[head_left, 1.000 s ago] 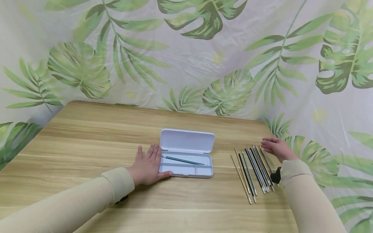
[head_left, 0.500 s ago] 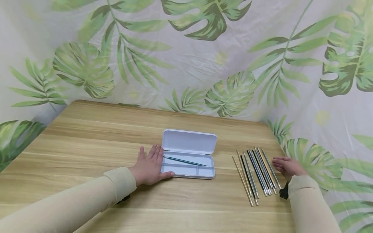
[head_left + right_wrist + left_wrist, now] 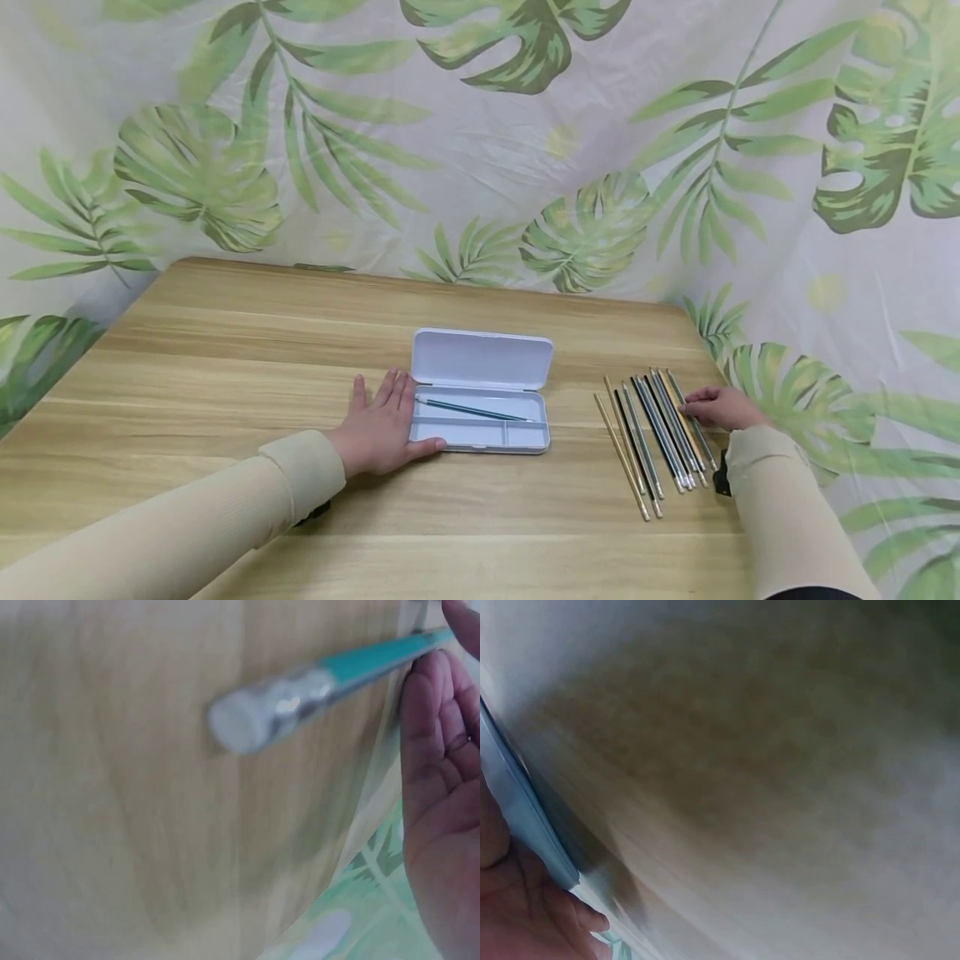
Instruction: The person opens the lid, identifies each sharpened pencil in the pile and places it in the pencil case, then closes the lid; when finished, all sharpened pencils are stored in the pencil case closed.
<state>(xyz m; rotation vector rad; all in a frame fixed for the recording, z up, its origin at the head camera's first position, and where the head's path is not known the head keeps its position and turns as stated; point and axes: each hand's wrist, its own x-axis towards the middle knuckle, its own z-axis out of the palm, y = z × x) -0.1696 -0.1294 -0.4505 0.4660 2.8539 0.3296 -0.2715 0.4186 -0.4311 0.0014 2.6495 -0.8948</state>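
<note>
On the wooden table [image 3: 300, 325] there is a white pencil case [image 3: 510, 451], placed near the middle of the scene, with its lid [image 3: 480, 360] raised at the far side. The person's left hand [image 3: 381, 432] is spread at the left end of this case; the fingers lie straight along the left edge, the thumb reaches along the near edge, and this hand grips nothing. In the far, long compartment lies one dark green pencil [image 3: 472, 411], slanted, its right end close to the divider. The near part of the case is divided into a longer space on the left and a shorter one on the right. To the right of the case, and well apart from it, a row of loose pencils [image 3: 669, 429] lies side by side, with the eraser ends toward the near side. The right hand [image 3: 726, 407] is at the right end of this row. Its grip is narrow: thumb and fingertips pinch the rightmost one, a teal pencil [image 3: 375, 661], at its far part. The right-wrist view shows the white eraser and silver band of this pencil; whether it is lifted, I cannot tell. Behind the table hangs a leaf-patterned cloth [image 3: 480, 150].
</note>
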